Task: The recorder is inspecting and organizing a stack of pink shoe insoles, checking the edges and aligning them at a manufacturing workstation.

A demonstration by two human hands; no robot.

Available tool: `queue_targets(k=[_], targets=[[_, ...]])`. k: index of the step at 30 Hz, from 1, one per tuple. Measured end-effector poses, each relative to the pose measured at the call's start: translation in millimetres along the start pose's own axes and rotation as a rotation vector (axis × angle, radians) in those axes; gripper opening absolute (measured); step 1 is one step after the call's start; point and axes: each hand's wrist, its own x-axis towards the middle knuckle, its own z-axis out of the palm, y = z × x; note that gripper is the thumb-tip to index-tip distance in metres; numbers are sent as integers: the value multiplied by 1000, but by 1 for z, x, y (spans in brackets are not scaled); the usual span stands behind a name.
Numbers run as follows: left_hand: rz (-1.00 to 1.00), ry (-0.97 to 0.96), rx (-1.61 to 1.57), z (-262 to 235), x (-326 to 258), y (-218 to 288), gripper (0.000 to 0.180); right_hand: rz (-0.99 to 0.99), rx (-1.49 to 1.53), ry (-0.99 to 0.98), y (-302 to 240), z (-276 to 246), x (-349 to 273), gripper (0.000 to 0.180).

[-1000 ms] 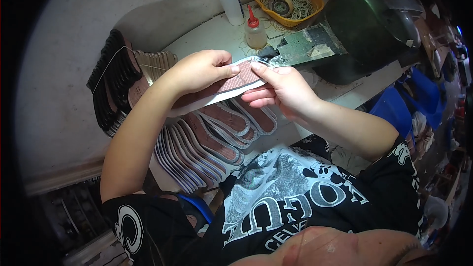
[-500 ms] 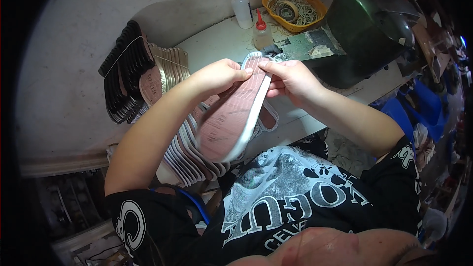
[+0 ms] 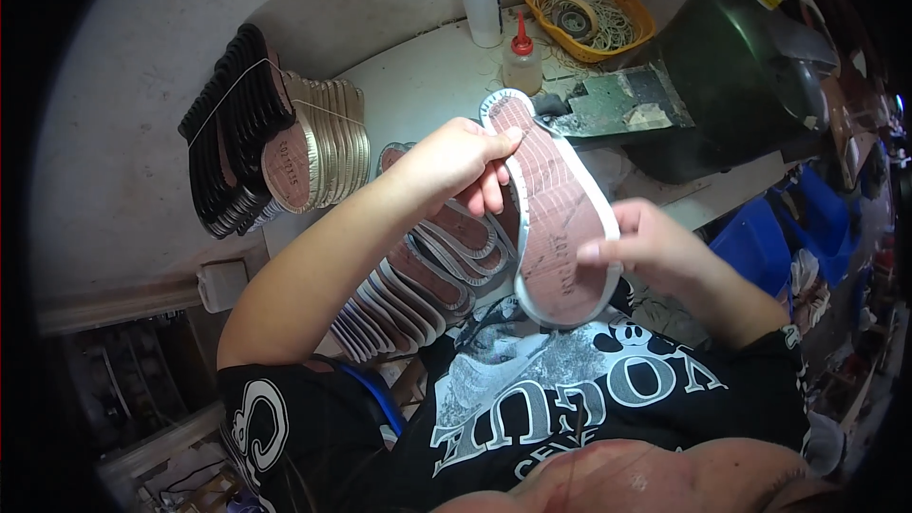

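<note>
Between my hands is a pinkish-brown shoe insole [image 3: 556, 199] with a white wrapped edge, its narrow end pointing away from me. My left hand [image 3: 475, 161] pinches its left edge close to the narrow end, thumb on top. Lower down, my right hand [image 3: 641, 242] grips the right edge of the wide end, its thumb lying on the face. Under and left of my left forearm lie several more white-edged insoles [image 3: 408, 294], fanned in a row on the table. A green machine's flat arm [image 3: 617, 100] reaches in just beyond the held insole.
Tied bundles of black-edged insoles [image 3: 237, 133] and gold-edged insoles [image 3: 332, 142] stand at the left by the wall. At the back are a white bottle [image 3: 482, 11], a red-tipped squeeze bottle [image 3: 522, 62] and an orange basket [image 3: 541, 24] holding string and a tape roll.
The insole has swung round, its wide end moving to the right and its printed face now flatter to view. My right hand has slid from the narrow end down to the wide end.
</note>
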Motion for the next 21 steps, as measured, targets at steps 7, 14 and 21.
queue_targets(k=[7,14,21], targets=[[110,247,430,-30,29,11,51,-191,-13,152,20,9,24,29],[183,167,136,-37,28,6,63,-327,147,109,10,4,68,26],[181,9,-189,-26,18,-11,57,-222,297,156,9,23,72,30]])
